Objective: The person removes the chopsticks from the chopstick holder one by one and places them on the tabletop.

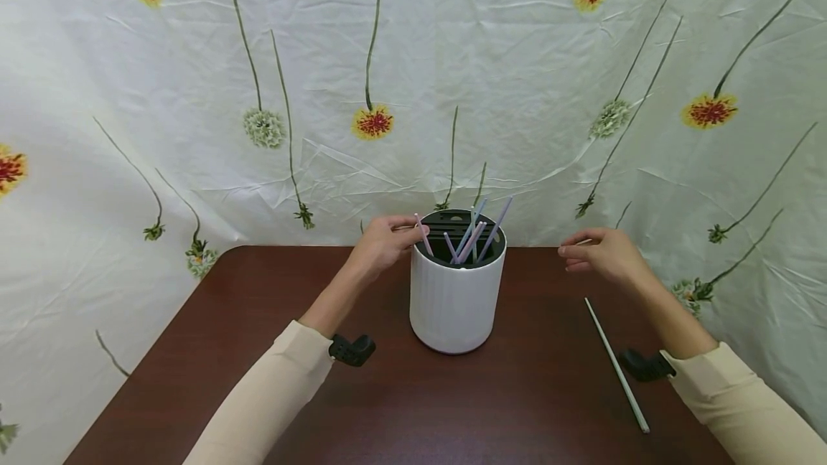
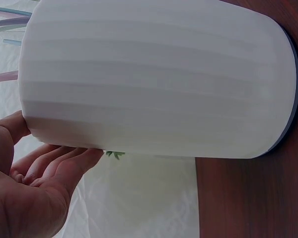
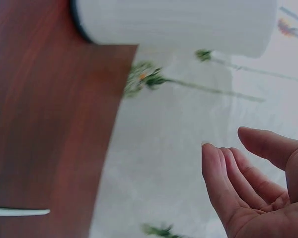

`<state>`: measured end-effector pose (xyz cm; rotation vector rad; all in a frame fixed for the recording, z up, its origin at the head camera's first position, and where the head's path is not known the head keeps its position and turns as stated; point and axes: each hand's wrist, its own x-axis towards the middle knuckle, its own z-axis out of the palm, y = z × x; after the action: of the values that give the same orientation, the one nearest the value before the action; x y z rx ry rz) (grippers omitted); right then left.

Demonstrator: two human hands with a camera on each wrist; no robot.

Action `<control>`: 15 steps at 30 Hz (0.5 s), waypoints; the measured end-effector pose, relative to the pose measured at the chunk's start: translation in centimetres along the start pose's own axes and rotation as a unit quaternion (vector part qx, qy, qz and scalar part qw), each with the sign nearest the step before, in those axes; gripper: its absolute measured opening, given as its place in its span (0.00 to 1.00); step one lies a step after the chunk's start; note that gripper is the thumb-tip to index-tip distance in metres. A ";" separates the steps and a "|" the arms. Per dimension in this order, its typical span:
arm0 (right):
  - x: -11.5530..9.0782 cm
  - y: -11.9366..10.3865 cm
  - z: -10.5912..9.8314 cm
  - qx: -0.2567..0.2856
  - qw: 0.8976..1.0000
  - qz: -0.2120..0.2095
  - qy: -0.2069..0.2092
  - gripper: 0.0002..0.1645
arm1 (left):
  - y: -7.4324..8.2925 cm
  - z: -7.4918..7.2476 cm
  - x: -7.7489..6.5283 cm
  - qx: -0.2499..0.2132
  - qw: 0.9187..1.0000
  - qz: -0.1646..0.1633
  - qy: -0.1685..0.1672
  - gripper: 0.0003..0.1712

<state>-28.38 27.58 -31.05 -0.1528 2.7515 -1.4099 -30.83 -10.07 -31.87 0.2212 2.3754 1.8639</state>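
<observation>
A white ribbed utensil holder (image 1: 455, 303) with a black slotted top stands upright on the table. Several pastel chopsticks (image 1: 474, 239) in pink, purple, blue and green lean in its opening. My left hand (image 1: 384, 239) grips the holder's upper left edge, thumb and fingers at the rim; in the left wrist view the fingers (image 2: 72, 166) reach behind its side. To the right of the holder, my right hand (image 1: 601, 253) hovers with nothing in it, fingers loosely bent and thumb apart. A pale green chopstick (image 1: 617, 364) lies on the table below that hand.
The dark reddish-brown table (image 1: 381, 407) has a rounded far left corner. Right behind it hangs a white cloth (image 1: 413, 56) printed with flowers. Each wrist wears a black camera mount, the left one (image 1: 352, 350) near the holder's lower left.
</observation>
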 end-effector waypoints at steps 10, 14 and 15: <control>-0.7 -4.7 0.9 -0.009 0.999 -0.044 0.006 0.26 | -0.1 -0.1 0.0 0.020 1.000 -0.003 0.005 0.23; -1.0 -6.1 1.4 -0.004 0.999 -0.051 0.006 0.25 | -0.2 0.0 0.1 0.022 1.000 0.004 0.006 0.22; -1.0 -6.4 1.5 0.000 0.999 -0.054 0.006 0.24 | -0.2 0.0 0.1 0.024 1.000 0.006 0.007 0.22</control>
<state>-26.78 22.73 -26.72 -0.2989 2.7931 -1.4388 -30.92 -10.14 -32.04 0.2269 2.4343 1.8213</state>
